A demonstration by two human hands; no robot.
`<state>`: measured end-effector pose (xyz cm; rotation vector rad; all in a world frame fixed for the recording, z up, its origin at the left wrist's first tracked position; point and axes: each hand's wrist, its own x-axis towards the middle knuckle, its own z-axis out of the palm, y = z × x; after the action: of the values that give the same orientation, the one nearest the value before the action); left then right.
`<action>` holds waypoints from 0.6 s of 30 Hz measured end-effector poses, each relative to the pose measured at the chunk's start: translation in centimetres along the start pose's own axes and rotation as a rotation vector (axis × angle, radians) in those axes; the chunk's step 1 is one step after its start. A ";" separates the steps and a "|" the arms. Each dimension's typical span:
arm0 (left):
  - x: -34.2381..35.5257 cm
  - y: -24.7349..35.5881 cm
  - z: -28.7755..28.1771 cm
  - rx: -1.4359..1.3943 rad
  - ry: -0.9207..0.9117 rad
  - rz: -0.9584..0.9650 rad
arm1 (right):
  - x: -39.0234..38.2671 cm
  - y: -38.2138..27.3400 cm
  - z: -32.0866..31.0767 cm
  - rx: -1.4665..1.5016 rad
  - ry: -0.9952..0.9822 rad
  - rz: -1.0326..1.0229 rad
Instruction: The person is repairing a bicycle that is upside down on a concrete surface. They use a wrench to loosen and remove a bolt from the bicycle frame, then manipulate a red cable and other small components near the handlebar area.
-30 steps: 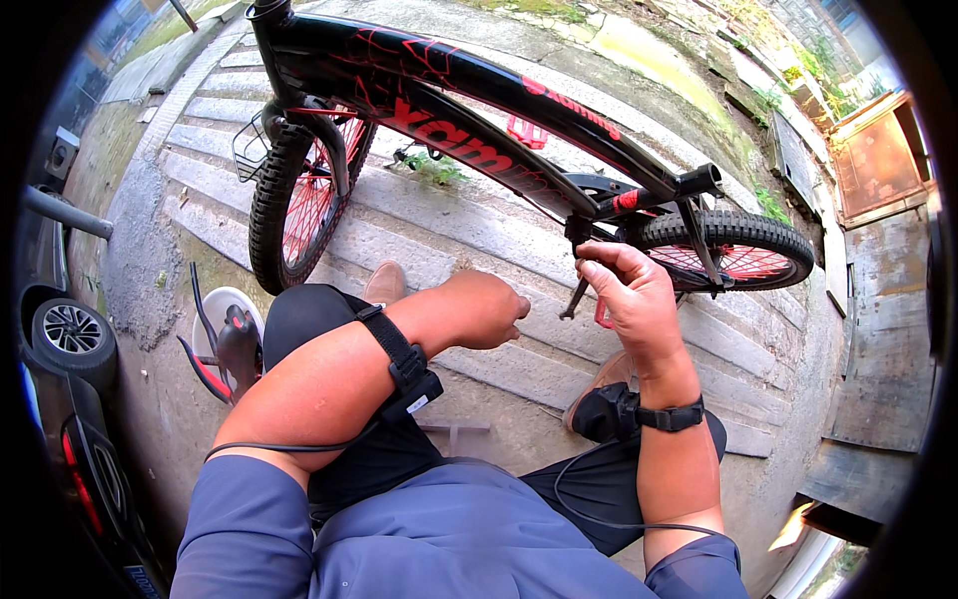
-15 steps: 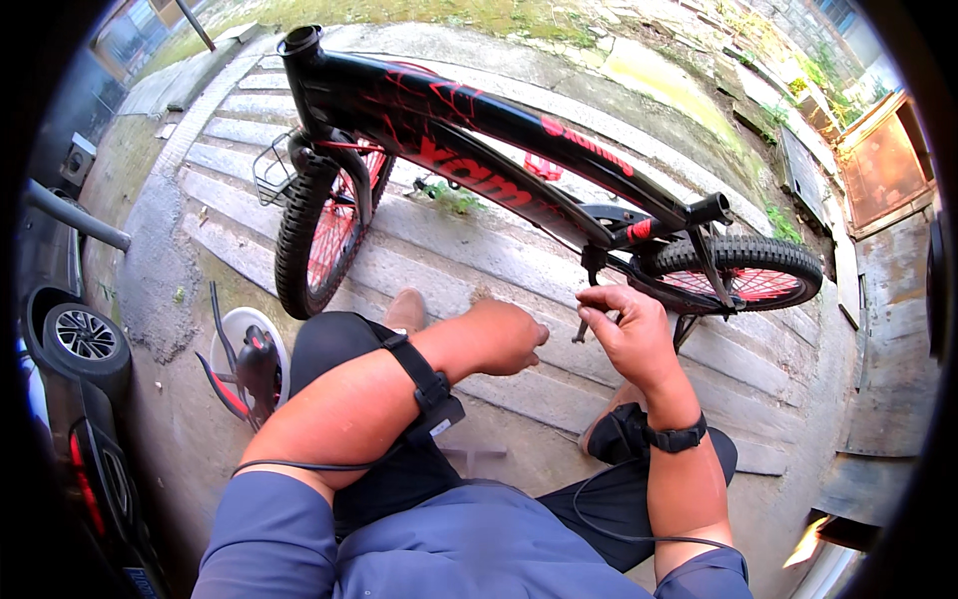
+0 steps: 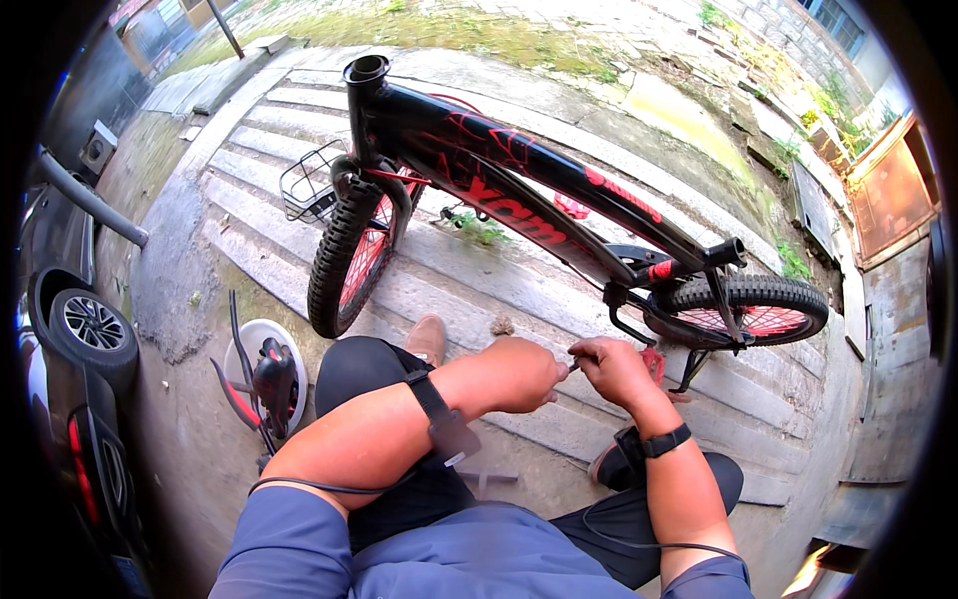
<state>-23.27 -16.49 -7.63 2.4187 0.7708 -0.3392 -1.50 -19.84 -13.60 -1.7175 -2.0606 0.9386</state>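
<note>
My left hand point(image 3: 531, 376) and my right hand point(image 3: 611, 370) come together in front of the bicycle, fingers closed. Between their fingertips shows a small dark piece point(image 3: 573, 366), too small to name; which hand grips it is unclear. Just beyond my right hand is a red pedal point(image 3: 654, 363), partly hidden, near the end of the bent black crank arm point(image 3: 631, 329). The black and red bicycle frame point(image 3: 519, 150) stands upright across the view, with no handlebar or saddle on it. On its far side a second red pedal point(image 3: 571, 207) shows.
Left of my knee, a white bucket point(image 3: 297, 371) holds a dark saddle point(image 3: 272, 377) and a handlebar-like part. A metal bar point(image 3: 491, 476) lies between my legs. The knobby front wheel point(image 3: 349, 262) stands beyond my left knee. A parked car point(image 3: 85, 419) is at far left.
My hands have drawn together, with a small dark piece now visible between the fingertips. The red pedal beside my right hand has come into sight. The view has shifted slightly.
</note>
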 end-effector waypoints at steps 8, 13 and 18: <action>-3.4 -1.0 -0.9 -0.074 0.054 0.060 | 0.8 4.2 6.2 0.078 -0.273 0.139; -5.5 -3.2 -0.8 -0.119 0.177 0.081 | 0.9 7.2 11.6 0.074 -0.391 0.171; -7.8 -4.8 -1.1 -0.192 0.278 0.046 | 0.8 4.0 15.7 0.033 -0.474 0.340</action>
<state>-32.27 -16.15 -5.81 2.3226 0.8234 0.0894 -8.11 -23.30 -27.98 -2.0180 -2.0260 1.6082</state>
